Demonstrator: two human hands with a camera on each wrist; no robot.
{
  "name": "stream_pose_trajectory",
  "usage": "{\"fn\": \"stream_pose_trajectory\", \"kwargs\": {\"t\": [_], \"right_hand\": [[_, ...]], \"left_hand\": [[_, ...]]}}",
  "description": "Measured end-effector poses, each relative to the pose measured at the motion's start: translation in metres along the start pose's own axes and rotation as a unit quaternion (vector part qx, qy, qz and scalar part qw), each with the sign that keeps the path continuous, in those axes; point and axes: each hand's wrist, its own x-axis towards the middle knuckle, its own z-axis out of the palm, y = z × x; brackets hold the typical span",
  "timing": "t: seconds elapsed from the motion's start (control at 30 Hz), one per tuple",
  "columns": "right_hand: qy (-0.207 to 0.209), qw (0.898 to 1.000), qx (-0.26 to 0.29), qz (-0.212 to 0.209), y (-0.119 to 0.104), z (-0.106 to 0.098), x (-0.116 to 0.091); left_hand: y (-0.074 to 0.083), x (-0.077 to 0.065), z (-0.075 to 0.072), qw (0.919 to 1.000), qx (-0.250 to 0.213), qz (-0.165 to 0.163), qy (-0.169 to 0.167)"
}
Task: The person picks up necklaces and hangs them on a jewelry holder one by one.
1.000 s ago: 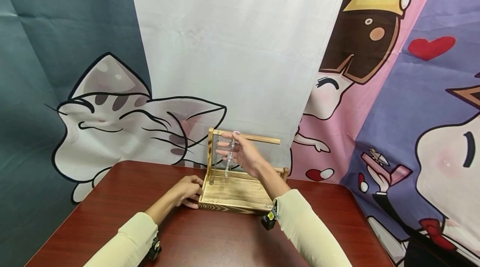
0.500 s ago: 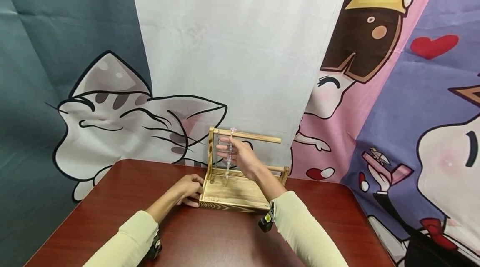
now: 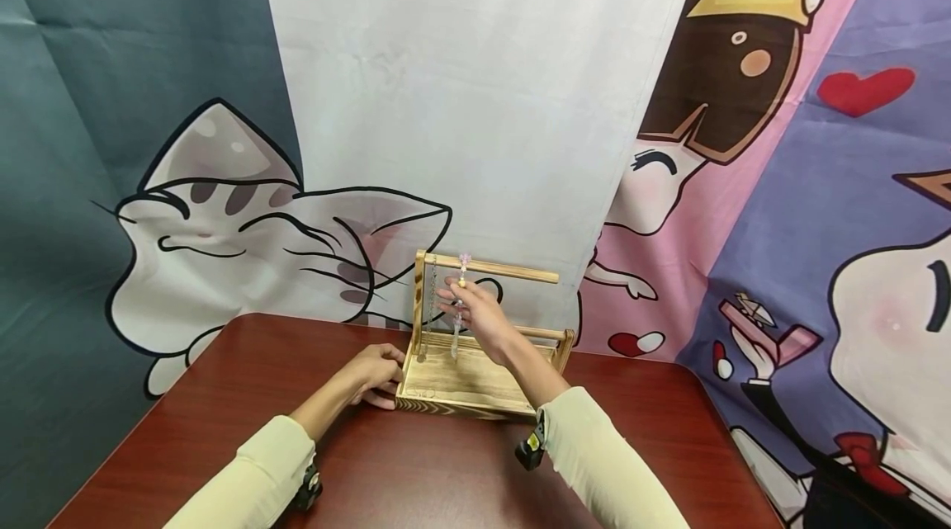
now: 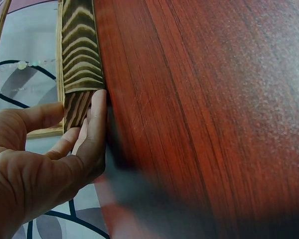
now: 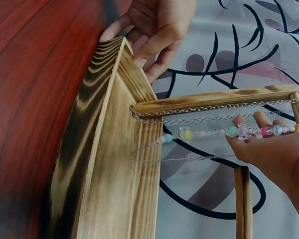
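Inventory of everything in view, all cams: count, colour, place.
wooden stand: one, light brown with dark grain, toward table's far side
beaded strand: one, multicoloured, at the upper bar; whether hooked on it is unclear
silver chain: at least one, silver, beside the post
table: one, reddish brown, under the stand
backdrop: pieces unclear, multicoloured print, behind table
wrist cameras: two, black, one per wrist
sleeves: two, cream, forearms
left hand: one, bare, gripping stand's near-left corner
right hand: one, bare, at the strand
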Motion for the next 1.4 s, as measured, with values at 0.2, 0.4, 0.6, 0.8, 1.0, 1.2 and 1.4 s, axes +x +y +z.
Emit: {"fn": "stream_pose_trajectory", "kwargs": {"t": [0.2, 0.4, 0.6, 0.8, 1.0, 1.2, 1.4], "right_hand": [[-0.001, 1.000, -0.013, 0.002, 0.005, 0.000, -0.002], [-0.007, 1.000, -0.011, -0.001, 0.007, 0.003, -0.002], [-0.017, 1.000, -0.022, -0.007, 0.010, 0.009, -0.002], [-0.009, 0.998, -0.063, 0.004, 0.015, 0.013, -0.006], [0.009, 0.993, -0.121, 0.006, 0.024, 0.015, -0.012], [0.005, 0.988, -0.155, 0.000, 0.036, 0.016, -0.019], [0.003, 0.980, -0.198, -0.020, 0.047, 0.014, -0.030]], "left_hand": [[0.000, 0.000, 0.000, 1.0000, -0.002, 0.000, 0.001], [0.000, 0.000, 0.000, 1.0000, -0.002, -0.001, 0.001], [0.000, -0.001, 0.000, 1.0000, -0.003, 0.002, 0.000], [0.000, 0.000, 0.000, 1.0000, -0.001, 0.002, 0.001], [0.002, -0.001, 0.000, 1.0000, -0.001, 0.000, 0.001], [0.002, -0.001, -0.001, 1.0000, 0.000, 0.001, 0.000], [0.002, 0.000, -0.001, 1.0000, 0.000, -0.002, -0.002]]}}
